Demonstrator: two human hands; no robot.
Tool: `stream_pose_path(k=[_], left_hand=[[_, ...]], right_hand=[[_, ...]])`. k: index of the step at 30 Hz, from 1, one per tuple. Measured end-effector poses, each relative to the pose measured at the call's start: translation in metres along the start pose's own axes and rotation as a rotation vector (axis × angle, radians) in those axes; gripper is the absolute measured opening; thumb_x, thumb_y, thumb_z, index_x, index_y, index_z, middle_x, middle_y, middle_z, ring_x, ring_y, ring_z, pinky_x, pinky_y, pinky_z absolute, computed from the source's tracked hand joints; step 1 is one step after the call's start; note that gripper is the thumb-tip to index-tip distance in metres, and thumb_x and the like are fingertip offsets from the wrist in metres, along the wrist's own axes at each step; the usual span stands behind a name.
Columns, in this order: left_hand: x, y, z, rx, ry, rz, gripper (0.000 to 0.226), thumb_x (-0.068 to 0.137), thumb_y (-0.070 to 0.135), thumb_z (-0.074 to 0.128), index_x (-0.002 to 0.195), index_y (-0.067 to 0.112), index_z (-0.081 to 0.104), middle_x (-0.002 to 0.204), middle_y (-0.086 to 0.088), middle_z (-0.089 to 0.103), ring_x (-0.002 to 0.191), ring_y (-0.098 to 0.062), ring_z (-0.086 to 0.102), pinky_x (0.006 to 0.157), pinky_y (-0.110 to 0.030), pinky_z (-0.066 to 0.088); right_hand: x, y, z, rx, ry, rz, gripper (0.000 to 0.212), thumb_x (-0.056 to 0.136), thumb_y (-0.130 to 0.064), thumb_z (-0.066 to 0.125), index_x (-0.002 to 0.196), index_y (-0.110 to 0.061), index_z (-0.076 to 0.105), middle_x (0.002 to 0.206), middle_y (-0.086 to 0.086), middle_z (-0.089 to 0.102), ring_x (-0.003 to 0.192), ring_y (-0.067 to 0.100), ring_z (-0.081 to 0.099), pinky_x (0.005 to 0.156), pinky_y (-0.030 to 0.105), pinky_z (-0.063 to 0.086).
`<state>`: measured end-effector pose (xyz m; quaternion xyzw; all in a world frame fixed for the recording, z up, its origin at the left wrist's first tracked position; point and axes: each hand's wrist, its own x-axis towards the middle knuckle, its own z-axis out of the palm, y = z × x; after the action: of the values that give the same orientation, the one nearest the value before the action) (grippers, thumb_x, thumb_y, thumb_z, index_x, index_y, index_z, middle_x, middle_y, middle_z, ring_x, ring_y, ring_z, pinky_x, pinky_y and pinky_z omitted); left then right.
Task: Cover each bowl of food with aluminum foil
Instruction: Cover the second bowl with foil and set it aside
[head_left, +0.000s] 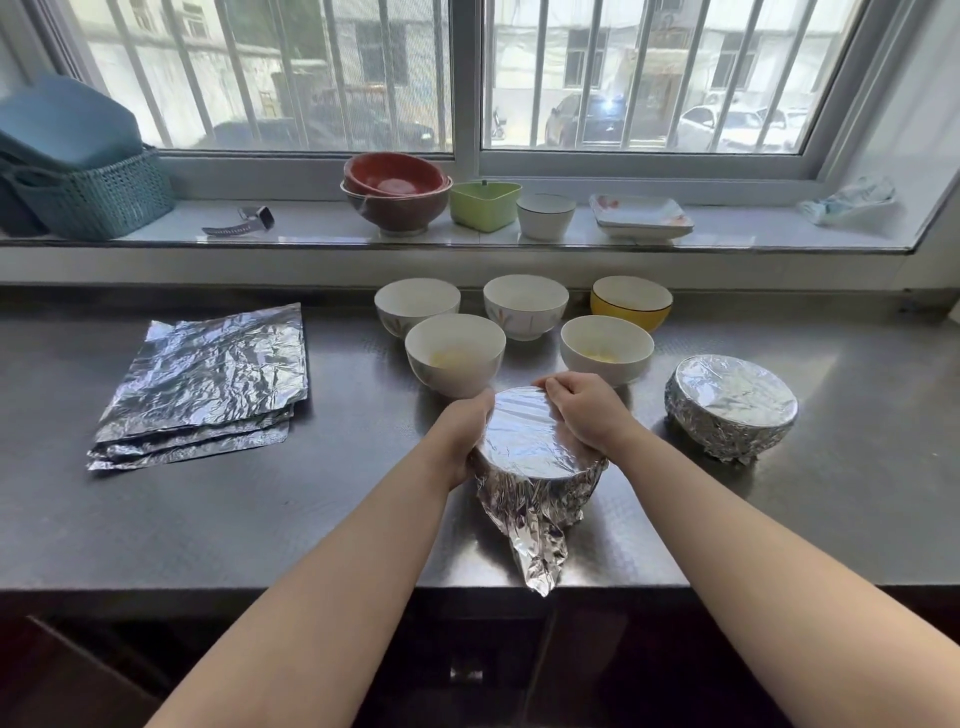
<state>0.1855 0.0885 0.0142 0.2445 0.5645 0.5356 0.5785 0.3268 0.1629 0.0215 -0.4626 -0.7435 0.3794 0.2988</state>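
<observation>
A bowl under a foil sheet (527, 441) stands near the steel counter's front edge. My left hand (465, 434) presses the foil against its left side, and my right hand (584, 410) presses it along the far right rim. A loose foil corner hangs toward the counter edge. To the right sits a fully wrapped bowl (731, 408). Behind are several uncovered bowls: white ones (455, 353) (606, 349) with yellow food, two more white ones (417, 303) (525, 304), and a yellow bowl (631, 301). A stack of foil sheets (208, 384) lies at the left.
On the windowsill stand stacked red bowls (396, 195), a green container (484, 204), a white cup (545, 215), square plates (641, 215), a watch (240, 221), a teal basket (96, 195) and a cloth (849, 200). The counter's front edge (260, 590) runs below my arms.
</observation>
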Motion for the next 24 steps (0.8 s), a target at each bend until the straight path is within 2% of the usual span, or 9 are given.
stream_pose_path(k=[7, 13, 16, 17, 19, 21, 22, 24], left_hand=[[0.001, -0.004, -0.003, -0.092, -0.042, -0.041, 0.040, 0.104, 0.034, 0.037, 0.108, 0.002, 0.061, 0.112, -0.019, 0.068, 0.097, -0.028, 0.068, 0.082, -0.035, 0.055], [0.001, -0.004, -0.003, -0.048, -0.036, -0.039, 0.037, 0.103, 0.032, 0.039, 0.098, 0.005, 0.064, 0.092, -0.013, 0.073, 0.087, -0.026, 0.070, 0.083, -0.035, 0.055], [0.001, -0.001, -0.003, 0.035, -0.009, -0.019, 0.039, 0.103, 0.035, 0.040, 0.103, 0.003, 0.063, 0.100, -0.014, 0.072, 0.094, -0.028, 0.068, 0.092, -0.041, 0.052], [0.001, 0.000, -0.002, 0.071, 0.008, -0.002, 0.041, 0.103, 0.037, 0.039, 0.104, 0.003, 0.062, 0.101, -0.014, 0.070, 0.094, -0.029, 0.067, 0.090, -0.040, 0.052], [0.001, 0.003, -0.002, 0.279, 0.102, 0.122, 0.047, 0.104, 0.040, 0.036, 0.101, 0.001, 0.063, 0.095, -0.016, 0.067, 0.084, -0.026, 0.061, 0.076, -0.033, 0.049], [-0.001, 0.005, -0.005, 0.591, 0.267, 0.381, 0.043, 0.104, 0.035, 0.035, 0.094, 0.005, 0.063, 0.088, -0.014, 0.063, 0.085, -0.026, 0.057, 0.071, -0.031, 0.038], [-0.005, 0.006, -0.006, 0.677, 0.304, 0.494, 0.037, 0.104, 0.032, 0.036, 0.097, 0.007, 0.063, 0.092, -0.011, 0.064, 0.092, -0.027, 0.058, 0.074, -0.030, 0.038], [-0.015, 0.004, -0.003, 0.862, 0.252, 0.645, 0.036, 0.102, 0.031, 0.039, 0.123, 0.009, 0.059, 0.119, -0.010, 0.064, 0.115, -0.025, 0.055, 0.090, -0.029, 0.039]], right_hand=[[0.000, 0.001, 0.001, -0.033, 0.021, -0.005, 0.030, 0.102, -0.013, 0.043, 0.111, -0.006, 0.071, 0.062, -0.007, 0.057, 0.060, 0.012, 0.049, 0.068, 0.033, 0.040], [0.001, 0.003, 0.001, -0.058, 0.031, -0.017, 0.030, 0.102, -0.013, 0.044, 0.112, -0.004, 0.071, 0.063, -0.010, 0.056, 0.061, 0.008, 0.048, 0.069, 0.031, 0.039], [0.000, 0.004, 0.002, -0.054, 0.023, -0.009, 0.031, 0.102, -0.014, 0.044, 0.114, -0.003, 0.070, 0.065, -0.007, 0.058, 0.063, 0.011, 0.050, 0.069, 0.033, 0.040], [-0.001, 0.003, 0.001, -0.057, 0.022, -0.012, 0.031, 0.102, -0.013, 0.044, 0.114, -0.003, 0.070, 0.069, -0.005, 0.062, 0.066, 0.012, 0.053, 0.071, 0.034, 0.042], [-0.001, 0.001, 0.000, -0.087, 0.028, -0.023, 0.031, 0.102, -0.013, 0.045, 0.116, -0.004, 0.070, 0.091, 0.005, 0.071, 0.085, 0.018, 0.061, 0.083, 0.035, 0.047], [-0.002, -0.001, -0.001, -0.117, 0.025, -0.023, 0.031, 0.102, -0.014, 0.044, 0.118, -0.005, 0.069, 0.108, 0.010, 0.071, 0.098, 0.021, 0.061, 0.090, 0.033, 0.046], [-0.003, -0.002, -0.002, -0.122, 0.016, -0.021, 0.031, 0.103, -0.015, 0.043, 0.119, -0.005, 0.068, 0.111, 0.010, 0.070, 0.098, 0.020, 0.060, 0.089, 0.032, 0.045], [-0.003, -0.004, -0.002, -0.120, -0.002, -0.020, 0.033, 0.103, -0.016, 0.041, 0.122, -0.005, 0.066, 0.116, 0.010, 0.068, 0.101, 0.018, 0.058, 0.092, 0.031, 0.045]])
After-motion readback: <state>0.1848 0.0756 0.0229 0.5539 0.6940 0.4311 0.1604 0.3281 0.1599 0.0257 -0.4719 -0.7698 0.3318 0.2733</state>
